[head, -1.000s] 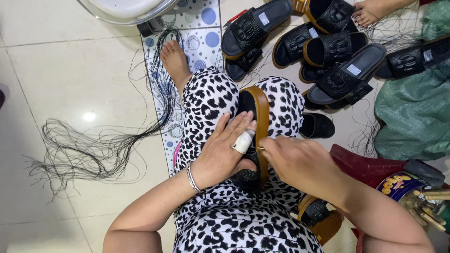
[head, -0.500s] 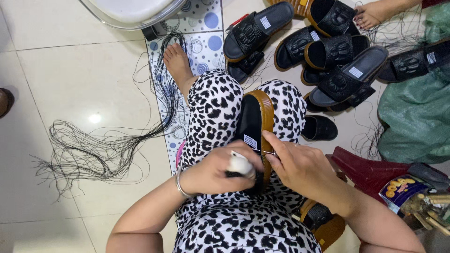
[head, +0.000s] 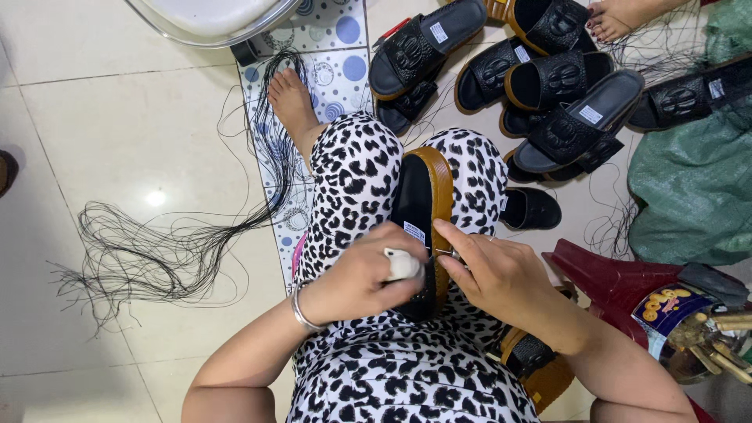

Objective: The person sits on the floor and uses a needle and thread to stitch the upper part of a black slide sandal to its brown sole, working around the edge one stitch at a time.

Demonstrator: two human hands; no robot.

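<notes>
- A loose bundle of black thread (head: 157,251) lies spread over the pale floor tiles (head: 94,117) at far left, its strands trailing up toward a bare foot (head: 291,100) that rests on a dotted mat (head: 345,47).
- The left hand (head: 356,282), with a silver bangle (head: 300,309) at the wrist and a white cover on 1 fingertip, has its grip closed over the near end of a black sandal with a tan sole edge (head: 423,211).
- That sandal stands on its side in the lap, wedged between the knees of the black-and-white spotted trousers (head: 352,180); a small white rectangular label (head: 414,233) sits on its footbed just above the left hand.
- The right hand (head: 501,274) pinches a thin metal needle (head: 446,254) against the sandal's edge, fingers closed on it.
- Judging by this, stitching of this sandal is under way, not finished; how much of the edge is sewn I cannot tell.
- A second tan-soled sandal (head: 540,368) lies under the right forearm.
- A heap of black sandals (head: 548,86) sits at upper right, several bearing small white labels; whether these are done I cannot tell.
- A green sack (head: 697,188) and a dark red stool (head: 619,282) stand at far right.
</notes>
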